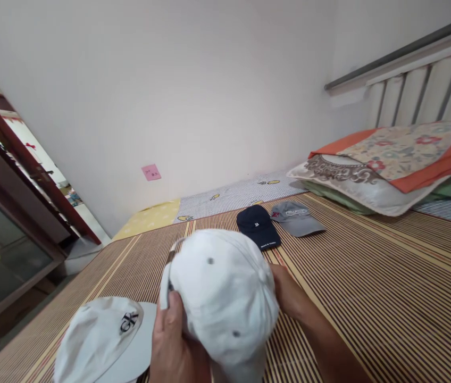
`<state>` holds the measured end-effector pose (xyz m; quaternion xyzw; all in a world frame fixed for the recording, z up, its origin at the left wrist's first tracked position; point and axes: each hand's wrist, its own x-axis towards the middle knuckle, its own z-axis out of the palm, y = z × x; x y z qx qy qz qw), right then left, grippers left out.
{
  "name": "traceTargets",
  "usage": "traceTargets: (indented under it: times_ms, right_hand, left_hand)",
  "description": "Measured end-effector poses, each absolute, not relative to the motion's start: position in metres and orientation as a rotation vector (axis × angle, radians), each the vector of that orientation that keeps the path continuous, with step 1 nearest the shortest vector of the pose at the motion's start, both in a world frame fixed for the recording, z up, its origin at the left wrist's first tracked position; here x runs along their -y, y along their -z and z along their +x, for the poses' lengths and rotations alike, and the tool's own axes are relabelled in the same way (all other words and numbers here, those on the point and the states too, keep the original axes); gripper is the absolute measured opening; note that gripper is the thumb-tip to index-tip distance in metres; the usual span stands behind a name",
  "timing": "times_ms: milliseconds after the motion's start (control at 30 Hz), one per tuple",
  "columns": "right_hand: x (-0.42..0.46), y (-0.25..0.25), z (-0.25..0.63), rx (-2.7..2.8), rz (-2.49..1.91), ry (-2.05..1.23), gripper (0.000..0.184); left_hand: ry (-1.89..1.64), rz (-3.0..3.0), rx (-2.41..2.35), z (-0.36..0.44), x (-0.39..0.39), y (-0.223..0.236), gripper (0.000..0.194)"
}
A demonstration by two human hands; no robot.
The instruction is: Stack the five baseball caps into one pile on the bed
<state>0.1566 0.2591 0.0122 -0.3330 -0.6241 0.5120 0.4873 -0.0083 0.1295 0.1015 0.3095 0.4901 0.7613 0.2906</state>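
Observation:
A white baseball cap (225,287) is held up between my two hands, its crown toward me and its back strap on the left side. My left hand (175,338) grips the edge near the strap, thumb on the outside. Behind the crown's right side, my right hand (285,290) holds the cap, its fingers mostly hidden. To the left lies another white cap (93,340) with dark CK lettering. Farther back, a navy cap (255,223) rests against a grey cap (297,218) with a lettered front.
A striped bamboo mat (369,287) covers the bed. Stacked pillows (401,159) with an orange floral cover lie at the right, by a white radiator (428,88). A pink note (151,172) is on the wall (209,96). A door frame (34,159) stands at left.

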Motion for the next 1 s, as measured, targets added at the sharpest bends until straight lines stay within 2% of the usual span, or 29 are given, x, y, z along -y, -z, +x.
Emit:
traceTargets:
  times_ms: [133, 233, 300, 433, 567, 633, 700, 800, 833, 933, 1000]
  right_hand:
    - [-0.251, -0.036, 0.174, 1.364, -0.934, -0.984, 0.039]
    - [-0.226, -0.066, 0.186, 1.314, -0.816, -0.913, 0.032]
    - [-0.205, -0.084, 0.191, 1.455, -0.704, -0.837, 0.025]
    - [-0.182, -0.1, 0.188, 1.849, -0.604, -0.744, 0.038]
    - [-0.185, -0.098, 0.184, 1.897, -0.598, -0.606, 0.019]
    - [-0.186, -0.097, 0.187, 1.873, -0.615, -0.563, 0.019]
    - [-0.182, -0.099, 0.191, 1.932, -0.632, -0.579, 0.026]
    - [-0.175, -0.102, 0.196, 2.06, -0.629, -0.688, 0.057]
    - [-0.173, -0.103, 0.197, 2.074, -0.619, -0.729, 0.056]
    - [-0.174, -0.105, 0.196, 1.971, -0.626, -0.809, 0.028]
    - [-0.177, -0.105, 0.194, 1.847, -0.664, -0.854, 0.025]
  left_hand:
    - [-1.776, 0.834, -1.25, -0.002, -0.123, -0.094, 0.045]
    - [-1.639, 0.967, -1.186, 0.004, -0.124, -0.089, 0.051]
    - [-1.561, 1.052, -1.136, 0.007, -0.128, -0.087, 0.048]
    - [-1.482, 1.187, -1.104, 0.014, -0.136, -0.086, 0.038]
    - [-1.558, 1.256, -1.162, 0.027, -0.137, -0.087, 0.031]
    - [-1.515, 1.292, -1.161, 0.032, -0.136, -0.087, 0.029]
    - [-1.489, 1.306, -1.133, 0.034, -0.137, -0.088, 0.03]
    - [-1.502, 1.288, -1.104, 0.034, -0.14, -0.086, 0.027]
    - [-1.496, 1.287, -1.098, 0.033, -0.141, -0.085, 0.026]
    - [-1.464, 1.208, -1.107, 0.033, -0.141, -0.081, 0.03]
    - [-1.427, 1.096, -1.123, 0.033, -0.139, -0.081, 0.036]
